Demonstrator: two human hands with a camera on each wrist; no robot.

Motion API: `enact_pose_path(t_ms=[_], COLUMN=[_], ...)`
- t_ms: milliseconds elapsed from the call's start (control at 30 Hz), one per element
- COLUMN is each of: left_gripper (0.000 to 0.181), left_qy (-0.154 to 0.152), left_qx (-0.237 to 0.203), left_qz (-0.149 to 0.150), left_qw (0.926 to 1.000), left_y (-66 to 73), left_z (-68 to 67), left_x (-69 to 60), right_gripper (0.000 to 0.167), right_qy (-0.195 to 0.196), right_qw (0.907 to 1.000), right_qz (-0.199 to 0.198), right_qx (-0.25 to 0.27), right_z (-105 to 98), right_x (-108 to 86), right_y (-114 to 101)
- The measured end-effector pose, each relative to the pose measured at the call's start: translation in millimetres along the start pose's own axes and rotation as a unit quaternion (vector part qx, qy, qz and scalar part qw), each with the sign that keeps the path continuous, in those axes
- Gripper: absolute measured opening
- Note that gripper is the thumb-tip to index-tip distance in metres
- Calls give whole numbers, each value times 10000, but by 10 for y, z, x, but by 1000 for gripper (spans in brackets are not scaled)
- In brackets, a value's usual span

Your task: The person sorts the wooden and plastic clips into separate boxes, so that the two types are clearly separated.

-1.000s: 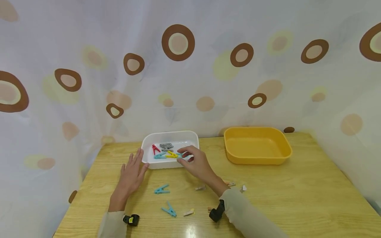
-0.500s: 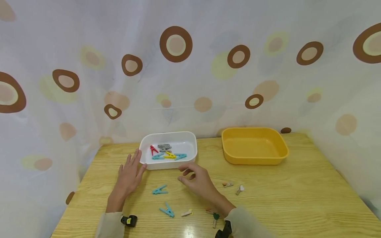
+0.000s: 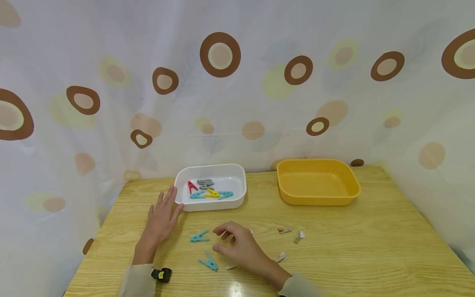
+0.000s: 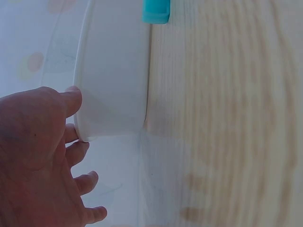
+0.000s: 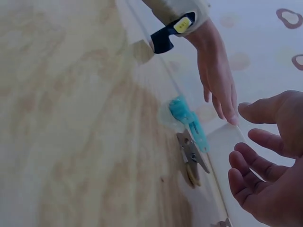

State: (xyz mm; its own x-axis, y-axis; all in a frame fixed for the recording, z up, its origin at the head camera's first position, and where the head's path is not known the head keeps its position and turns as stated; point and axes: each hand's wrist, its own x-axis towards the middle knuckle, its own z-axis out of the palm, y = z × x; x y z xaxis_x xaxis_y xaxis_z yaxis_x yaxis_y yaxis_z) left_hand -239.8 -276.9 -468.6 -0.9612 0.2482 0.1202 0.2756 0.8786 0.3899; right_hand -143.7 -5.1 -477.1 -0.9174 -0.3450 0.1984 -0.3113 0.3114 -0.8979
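My left hand (image 3: 160, 225) rests against the left end of the white tray (image 3: 213, 205), fingers extended; in the left wrist view its thumb and fingertips touch the tray's rim (image 4: 81, 71). Nothing is held in my right hand (image 3: 243, 249), which hovers over the table with loosely bent fingers. Just left of its fingertips lie two blue clothespins, one farther back (image 3: 199, 236) and one nearer (image 3: 209, 262). A small wooden clothespin (image 3: 231, 267) pokes out from beneath the hand, partly hidden. Inside the tray are a red clothespin (image 3: 192, 187), a yellow one (image 3: 212, 193), two blue ones and grey ones.
A yellow tray (image 3: 319, 201) with nothing in it stands at the back right. Small wooden clothespins with decorations, one orange (image 3: 284, 230), one with a white heart (image 3: 299, 236) and another pale one (image 3: 281, 258), lie right of my right hand. A patterned curtain hangs behind.
My right hand has drawn back from the white tray toward the front of the table, leaving a blue clothespin lying in the tray. The left hand has stayed at the tray's end.
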Motion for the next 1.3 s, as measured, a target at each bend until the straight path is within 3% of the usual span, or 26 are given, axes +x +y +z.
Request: enact_pose_path(t_ms=[400,667,967,1300], left_gripper=[66,66,67,66], left_qy=[9,-42,-76,-19], left_qx=[28,14,-33,7], left_qz=[34,-17,-38,-16], left_qw=[10000,10000,10000,10000], left_y=[18,19,-9,12], left_z=[-12,-3,0,-14], left_x=[3,14,8,0], right_gripper=[27,30,14,11], right_qy=[-605,-975,-931,-862], right_qw=[9962,9866,9825,9831], right_qz=[153,274,195,25], right_qx=[-606,-1277,-1600,-1614], right_z=[159,170,197,187], right_x=[-108,-113,-105,-101], right_y=[14,-4,-37,-62])
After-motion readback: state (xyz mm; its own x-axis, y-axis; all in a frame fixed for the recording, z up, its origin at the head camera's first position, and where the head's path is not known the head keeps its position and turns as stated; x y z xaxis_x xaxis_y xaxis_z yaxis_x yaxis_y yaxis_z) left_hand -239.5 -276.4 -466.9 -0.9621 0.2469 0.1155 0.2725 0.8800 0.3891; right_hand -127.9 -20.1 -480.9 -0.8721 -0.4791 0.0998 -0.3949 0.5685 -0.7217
